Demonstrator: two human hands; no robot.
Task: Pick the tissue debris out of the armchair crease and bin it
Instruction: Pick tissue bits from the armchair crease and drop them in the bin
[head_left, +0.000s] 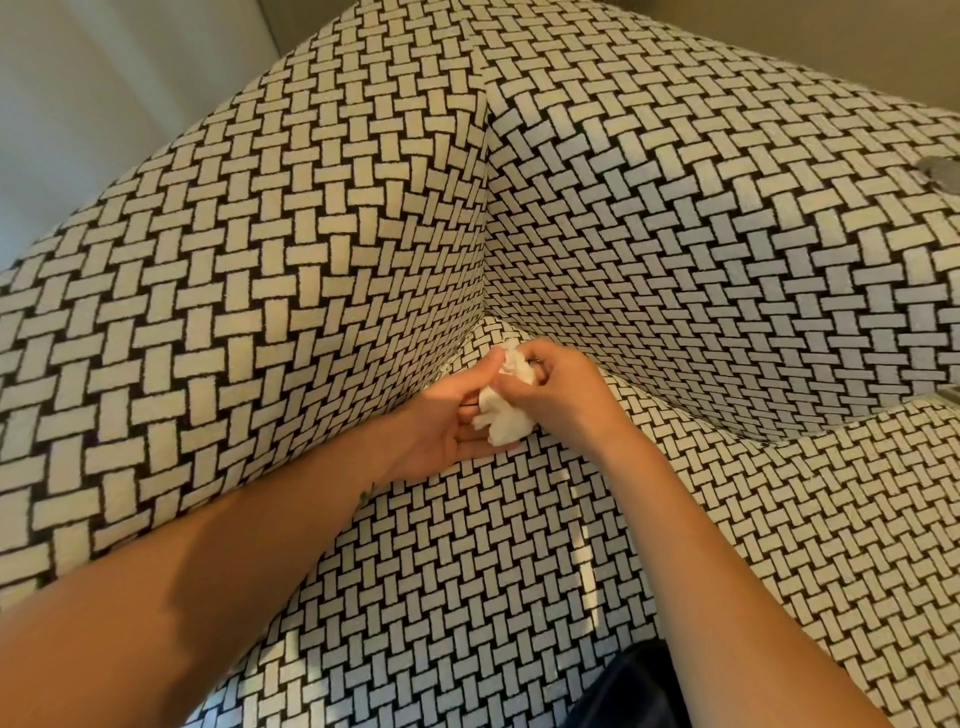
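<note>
Both hands meet at the far inner corner of the armchair (208, 322), right where the vertical crease (485, 234) between side panel and back panel comes down to the seat cushion (467, 571).

Tissue wad (503, 415): plain white, crumpled, lumpy, ragged soft edges, no print. Approx. two lobes, a smaller frayed bit at the far end by the corner and a bigger bunched lump nearer. It is between the two hands, just above the seat at the crease bottom. Can't tell if any part is still tucked into the crease.

Left hand (441, 421): comes in from near-left, palm turned up, fingers lying under the wad and thumb laid against its far top, so it is holding the wad from below.

Right hand (558, 387): comes in from near-right, back of hand up, fingers curled down and pinching the wad's top/right side. Fingertips mostly hidden in the tissue.

Upholstery: black and cream basket-weave all over, incl. arm, back and seat.

Other: dark item (636, 686) at the near edge on the seat, unclear what. Small grey metal piece (939, 169) at the far right edge. Pale wall (78, 104) far left behind the chair.
</note>
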